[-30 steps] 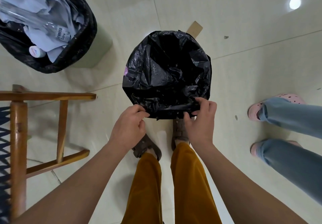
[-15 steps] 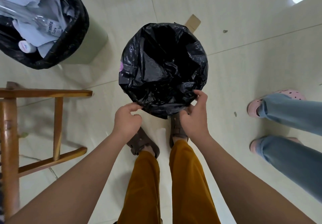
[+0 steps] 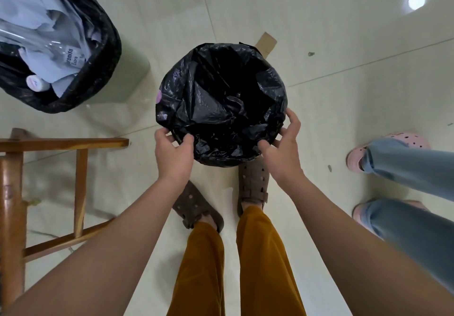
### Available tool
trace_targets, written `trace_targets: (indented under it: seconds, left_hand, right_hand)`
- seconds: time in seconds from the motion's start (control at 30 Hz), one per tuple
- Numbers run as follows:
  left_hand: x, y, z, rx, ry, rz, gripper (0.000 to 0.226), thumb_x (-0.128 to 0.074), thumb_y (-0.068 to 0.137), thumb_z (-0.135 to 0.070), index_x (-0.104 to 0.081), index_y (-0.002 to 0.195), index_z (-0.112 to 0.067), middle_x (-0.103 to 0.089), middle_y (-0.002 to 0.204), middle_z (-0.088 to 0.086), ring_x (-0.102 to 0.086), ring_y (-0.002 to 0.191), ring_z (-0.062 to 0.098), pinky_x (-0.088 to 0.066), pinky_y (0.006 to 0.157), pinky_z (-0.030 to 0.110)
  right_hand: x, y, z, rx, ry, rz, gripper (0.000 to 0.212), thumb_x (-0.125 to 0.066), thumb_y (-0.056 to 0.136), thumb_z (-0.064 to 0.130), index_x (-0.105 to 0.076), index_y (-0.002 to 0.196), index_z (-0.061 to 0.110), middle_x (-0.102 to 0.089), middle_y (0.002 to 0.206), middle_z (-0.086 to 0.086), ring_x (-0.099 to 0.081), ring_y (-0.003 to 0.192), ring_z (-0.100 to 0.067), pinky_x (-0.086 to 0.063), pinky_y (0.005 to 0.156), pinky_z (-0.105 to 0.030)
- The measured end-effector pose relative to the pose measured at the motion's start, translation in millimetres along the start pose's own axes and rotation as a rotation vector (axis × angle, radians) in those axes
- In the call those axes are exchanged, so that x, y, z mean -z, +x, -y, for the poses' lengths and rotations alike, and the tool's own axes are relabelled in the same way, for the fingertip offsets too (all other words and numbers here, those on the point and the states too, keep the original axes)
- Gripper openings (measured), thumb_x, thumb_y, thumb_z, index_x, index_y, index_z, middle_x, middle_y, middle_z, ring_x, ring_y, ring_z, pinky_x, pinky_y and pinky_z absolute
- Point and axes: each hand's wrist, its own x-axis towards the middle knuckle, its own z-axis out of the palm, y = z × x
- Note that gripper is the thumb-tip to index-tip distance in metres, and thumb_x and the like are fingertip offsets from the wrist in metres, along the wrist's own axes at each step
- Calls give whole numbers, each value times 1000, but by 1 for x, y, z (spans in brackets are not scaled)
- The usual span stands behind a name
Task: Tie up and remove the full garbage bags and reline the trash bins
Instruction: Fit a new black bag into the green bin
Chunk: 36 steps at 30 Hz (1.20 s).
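Observation:
A small round bin stands on the floor just beyond my feet, lined with a crumpled black bag (image 3: 221, 99) whose mouth is spread over the rim. A bit of pink bin wall (image 3: 159, 97) peeks out at the left. My left hand (image 3: 173, 152) pinches the bag's edge at the near left of the rim. My right hand (image 3: 282, 146) grips the edge at the near right, fingers curled around the rim. A second, larger bin (image 3: 118, 80) at the upper left holds a full black bag (image 3: 81, 94) stuffed with white paper and a clear bottle.
A wooden chair frame (image 3: 49, 143) stands at the left. Another person's legs in blue jeans and pink clogs (image 3: 393, 143) are at the right. A piece of cardboard (image 3: 266, 43) lies behind the small bin. My own feet in brown sandals stand just before it.
Both hands have moved apart along the near rim, pulling the liner's edge outward and down. The bag's mouth now lies wider and rounder over the bin.

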Motion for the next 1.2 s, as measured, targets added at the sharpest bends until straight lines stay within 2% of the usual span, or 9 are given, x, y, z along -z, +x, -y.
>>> trace_targets:
  seconds: [0.1, 0.27, 0.37, 0.53, 0.7, 0.8, 0.9, 1.03, 1.2]
  left_hand:
    - [-6, 16, -3, 124, -39, 147, 33, -59, 87, -20, -46, 117, -20, -60, 107, -5, -61, 101, 17, -51, 93, 39]
    - [-12, 28, -3, 195, -97, 190, 45, -62, 86, -18, -44, 128, -18, -58, 121, -1, -59, 105, 17, -49, 93, 36]
    - [-11, 18, -5, -36, 67, -61, 69, -69, 83, -24, -30, 139, -17, -35, 133, 1, -49, 105, 16, -41, 86, 24]
    - [-5, 13, -18, -511, 292, -113, 52, -65, 86, -18, -42, 133, -11, -34, 127, -1, -47, 109, 14, -39, 90, 17]
    - [-12, 37, -36, -440, 308, -74, 48, -54, 96, -27, -45, 141, -11, -52, 137, 5, -46, 127, 17, -35, 109, 31]
    - [-16, 51, -40, -449, 279, -63, 31, -44, 102, -27, -61, 116, -5, -65, 102, 0, -55, 96, 11, -41, 85, 23]
    - [-17, 62, -43, -437, 308, -56, 39, -34, 105, -22, -42, 68, -14, -41, 64, -6, -35, 59, 12, -22, 59, 27]
    - [-14, 73, -45, -294, 229, -17, 44, -34, 104, -25, -27, 62, -17, -29, 61, -4, -26, 53, 6, -21, 51, 27]
    - [-8, 76, -48, -320, 240, -36, 46, -37, 103, -24, -22, 59, -18, -22, 57, -3, -21, 49, 9, -17, 48, 27]
  right_hand:
    - [1, 15, -3, -81, 103, 45, 77, -58, 90, 13, -12, 146, 37, -51, 124, 8, -56, 113, -12, -47, 101, -37]
    - [4, 37, -7, -235, 156, 58, 61, -60, 91, 23, -26, 141, 25, -49, 132, 4, -51, 122, -21, -43, 105, -45]
    - [8, 34, -2, -147, 104, -7, 63, -62, 90, 26, -26, 141, 29, -49, 129, 6, -52, 120, -17, -47, 90, -26]
    - [14, 34, 15, 34, -30, -105, 64, -64, 85, 20, -32, 137, 37, -52, 122, 10, -55, 110, -3, -51, 92, -30]
    - [12, 55, 25, -24, -5, -29, 62, -63, 85, 18, -32, 137, 35, -58, 110, 18, -61, 98, 3, -49, 79, -19]
    - [12, 66, 25, -53, -9, 10, 63, -63, 85, 21, -31, 138, 34, -56, 112, 20, -57, 101, 2, -47, 79, -19]
    - [13, 74, 25, -84, 3, 24, 61, -62, 85, 23, -31, 137, 35, -55, 112, 19, -58, 101, 0, -47, 76, -20]
    - [14, 77, 27, -115, 27, 25, 58, -61, 87, 22, -31, 135, 35, -56, 112, 17, -59, 99, 0, -49, 75, -20]
    - [10, 65, 32, -30, -44, -12, 73, -61, 85, 14, -22, 142, 37, -44, 138, 3, -48, 124, -16, -45, 106, -40]
